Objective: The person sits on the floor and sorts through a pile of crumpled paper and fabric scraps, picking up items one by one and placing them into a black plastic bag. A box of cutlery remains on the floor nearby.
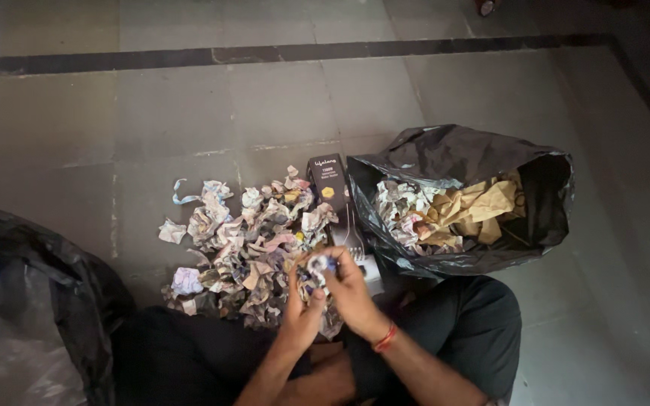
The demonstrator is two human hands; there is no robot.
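We see the heap of crumpled paper (246, 244) on the floor (114, 135), then our left hand (302, 308) and right hand (347, 289) pinching one paper scrap (317, 265) together (held just above the heap's near edge); rightward, a dark box (330, 192) and black bag (464, 199) of paper.
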